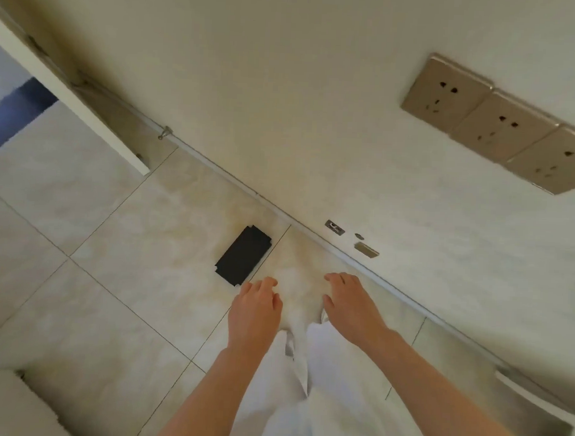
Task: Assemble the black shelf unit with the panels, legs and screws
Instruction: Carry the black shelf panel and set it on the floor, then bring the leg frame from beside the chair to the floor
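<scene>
Both your hands are empty. Your left hand and right hand reach out in front of you, palms down, fingers loosely curled around nothing. They hang side by side, a little apart, above your white trousers. I read that as a reach down toward the one part in sight.

That part is a black panel, lying flat on the floor just beyond your left fingertips and not touched. Its corners look notched, probably for the legs. Lying flat, it should lift easily by one edge. No legs or screws show here.

The floor is pale, glossy tile with thin grout lines. The cream wall carries three brass-coloured sockets, with small metal fittings low near the skirting. A white board runs along at your left.
</scene>
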The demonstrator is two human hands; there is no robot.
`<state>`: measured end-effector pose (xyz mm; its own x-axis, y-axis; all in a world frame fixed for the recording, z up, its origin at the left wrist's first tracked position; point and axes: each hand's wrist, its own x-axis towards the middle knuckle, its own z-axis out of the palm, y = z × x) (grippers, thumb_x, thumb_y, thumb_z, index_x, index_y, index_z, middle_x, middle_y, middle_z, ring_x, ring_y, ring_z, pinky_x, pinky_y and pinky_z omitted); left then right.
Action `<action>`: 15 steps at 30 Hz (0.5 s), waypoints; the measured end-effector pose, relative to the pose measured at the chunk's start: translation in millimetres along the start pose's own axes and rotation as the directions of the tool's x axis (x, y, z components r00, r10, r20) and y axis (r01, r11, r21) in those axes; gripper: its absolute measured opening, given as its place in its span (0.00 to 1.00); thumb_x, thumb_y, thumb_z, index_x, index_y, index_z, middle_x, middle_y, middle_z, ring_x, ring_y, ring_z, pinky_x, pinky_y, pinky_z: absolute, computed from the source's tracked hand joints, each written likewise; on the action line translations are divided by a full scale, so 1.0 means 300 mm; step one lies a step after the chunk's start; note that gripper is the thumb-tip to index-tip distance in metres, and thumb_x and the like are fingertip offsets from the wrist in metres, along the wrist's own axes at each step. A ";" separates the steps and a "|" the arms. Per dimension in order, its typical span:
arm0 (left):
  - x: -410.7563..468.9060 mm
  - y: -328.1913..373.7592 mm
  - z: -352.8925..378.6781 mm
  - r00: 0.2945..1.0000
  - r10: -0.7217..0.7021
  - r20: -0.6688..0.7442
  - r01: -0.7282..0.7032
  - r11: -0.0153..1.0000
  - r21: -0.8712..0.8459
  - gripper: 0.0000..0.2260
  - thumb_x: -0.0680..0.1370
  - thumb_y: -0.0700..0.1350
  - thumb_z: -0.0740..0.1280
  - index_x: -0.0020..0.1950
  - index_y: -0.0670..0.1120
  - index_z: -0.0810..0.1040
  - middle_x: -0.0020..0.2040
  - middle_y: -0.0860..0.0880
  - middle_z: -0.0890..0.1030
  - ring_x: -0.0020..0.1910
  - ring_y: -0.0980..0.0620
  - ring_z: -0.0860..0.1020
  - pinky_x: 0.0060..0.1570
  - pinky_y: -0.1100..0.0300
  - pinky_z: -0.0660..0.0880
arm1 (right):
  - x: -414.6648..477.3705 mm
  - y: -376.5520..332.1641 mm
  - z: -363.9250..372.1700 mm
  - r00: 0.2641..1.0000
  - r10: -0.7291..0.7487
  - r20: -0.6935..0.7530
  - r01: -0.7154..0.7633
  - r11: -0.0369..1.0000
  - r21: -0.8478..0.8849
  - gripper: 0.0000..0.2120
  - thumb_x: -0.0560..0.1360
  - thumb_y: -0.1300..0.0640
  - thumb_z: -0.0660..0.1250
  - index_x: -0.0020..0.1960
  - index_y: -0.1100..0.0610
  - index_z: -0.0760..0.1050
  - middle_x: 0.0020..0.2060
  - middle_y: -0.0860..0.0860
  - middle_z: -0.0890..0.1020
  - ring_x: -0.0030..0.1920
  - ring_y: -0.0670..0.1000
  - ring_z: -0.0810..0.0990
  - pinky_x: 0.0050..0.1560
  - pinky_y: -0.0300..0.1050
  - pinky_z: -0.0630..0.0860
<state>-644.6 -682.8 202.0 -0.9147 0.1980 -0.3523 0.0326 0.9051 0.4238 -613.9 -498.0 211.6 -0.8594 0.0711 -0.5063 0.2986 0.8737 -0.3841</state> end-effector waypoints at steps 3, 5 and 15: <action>-0.036 0.034 -0.024 0.990 0.134 0.047 -0.137 0.989 0.060 0.13 0.84 0.46 0.59 0.68 0.49 0.74 0.55 0.52 0.81 0.57 0.55 0.75 0.55 0.60 0.77 | -0.155 0.044 0.020 0.990 0.113 -0.083 -0.107 0.992 0.071 0.20 0.83 0.54 0.56 0.74 0.56 0.63 0.69 0.51 0.70 0.72 0.51 0.64 0.68 0.42 0.66; -0.044 0.049 -0.027 0.981 0.181 0.071 -0.187 0.978 0.088 0.13 0.84 0.47 0.59 0.68 0.49 0.74 0.55 0.52 0.81 0.57 0.55 0.75 0.53 0.60 0.77 | -0.237 0.070 0.034 0.979 0.170 -0.115 -0.160 0.983 0.094 0.20 0.83 0.54 0.57 0.74 0.56 0.63 0.69 0.51 0.71 0.71 0.51 0.64 0.68 0.42 0.66; -0.278 0.275 0.084 0.824 0.509 0.248 -0.547 0.829 0.116 0.13 0.84 0.47 0.59 0.68 0.48 0.74 0.55 0.50 0.81 0.54 0.52 0.78 0.54 0.56 0.78 | -0.759 0.257 0.166 0.814 0.540 -0.215 -0.463 0.826 0.322 0.20 0.82 0.54 0.58 0.73 0.57 0.64 0.68 0.52 0.72 0.71 0.52 0.65 0.67 0.43 0.68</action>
<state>-555.5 -615.1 245.3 -0.6375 0.7171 -0.2817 0.5739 0.6859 0.4474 -374.4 -470.8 258.9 -0.6274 0.6329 -0.4537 0.7780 0.5334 -0.3318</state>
